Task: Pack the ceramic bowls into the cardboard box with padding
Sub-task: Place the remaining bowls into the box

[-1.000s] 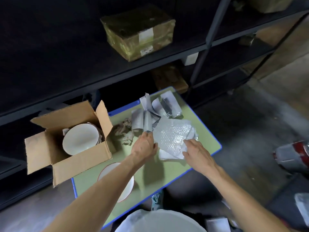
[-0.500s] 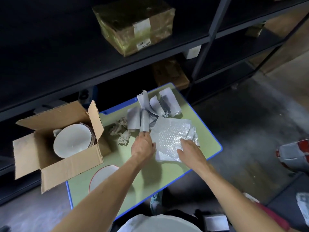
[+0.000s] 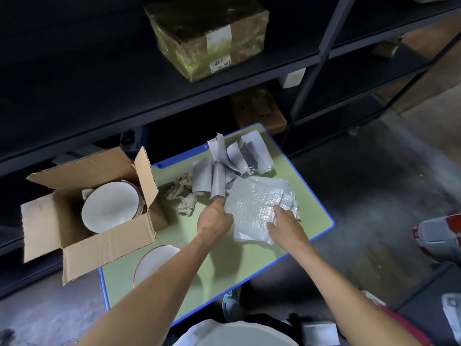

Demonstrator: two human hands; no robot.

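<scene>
Head view, both hands over the table: flat pale green top, rounded corners, blue rim.

Padding: a sheet of bubble wrap, clear and glossy with a fine dimpled surface, lies rumpled on the right half of the table, with several layers overlapping at its right edge.

My left hand is at the sheet's left edge, knuckles up, fingers curled, pinching that edge against the thumb. The index tip reaches almost to the nearest grey strip.

My right hand lies on the sheet's right part with fingers bent. I cannot tell whether they pinch a layer or only press on it.

Beyond the sheet is a loose cluster of grey foam strips, matt, curled into partial rolls, some showing a silvery foil face. Left of them is a wad of crumpled brown paper, creased and irregular.

Cardboard box: plain corrugated brown with all flaps open, sitting at the table's left end and overhanging it. Inside it the first bowl sits tilted towards me, round with a smooth white glazed interior and a dark outer wall, and pale padding shows at its far left rim.

The second bowl, white with a thin red rim, stands on the table just beside the box, partly hidden by my left forearm.

Behind is a dark metal shelf carrying a film-wrapped carton with white labels.
</scene>
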